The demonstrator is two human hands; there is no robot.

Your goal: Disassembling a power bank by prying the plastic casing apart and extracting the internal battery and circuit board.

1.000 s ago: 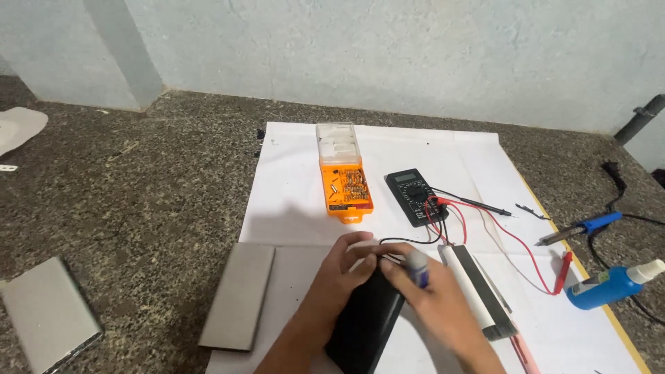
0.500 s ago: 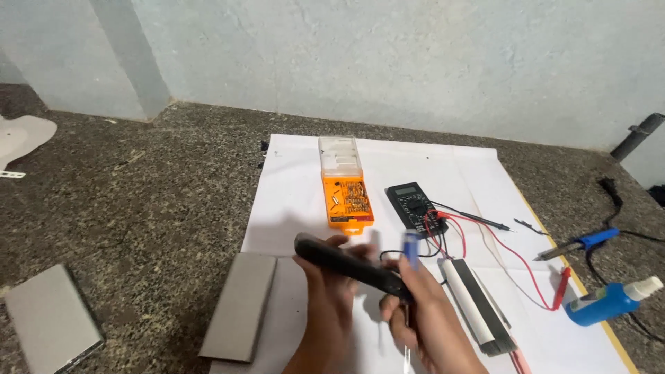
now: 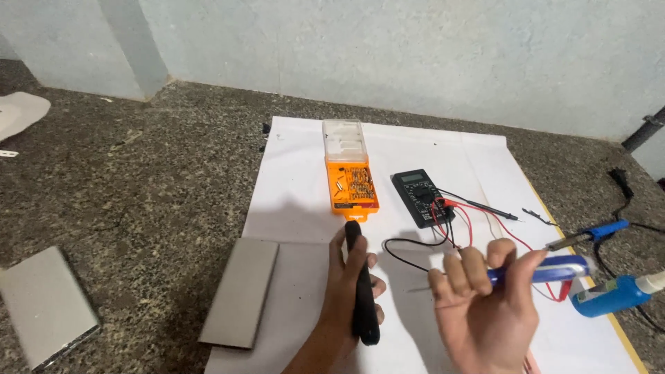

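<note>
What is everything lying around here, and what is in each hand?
Bit case: 1, orange with clear lid, top centre of the sheet.
Multimeter: 1, black, right of the case, red and black leads attached.
Paper sheet: 1, white, on the speckled stone floor.
Flat slabs: 2, grey, one on the sheet's left edge, one far left.
Bottle: 1, blue, right edge.
Blue-handled tool: 1, right, above the bottle.
Black device: 1, in the left hand.
Screwdriver: 1, blue handle, in the right hand.
Left hand: holding the device edge-on.
Right hand: fist around the screwdriver.
</note>
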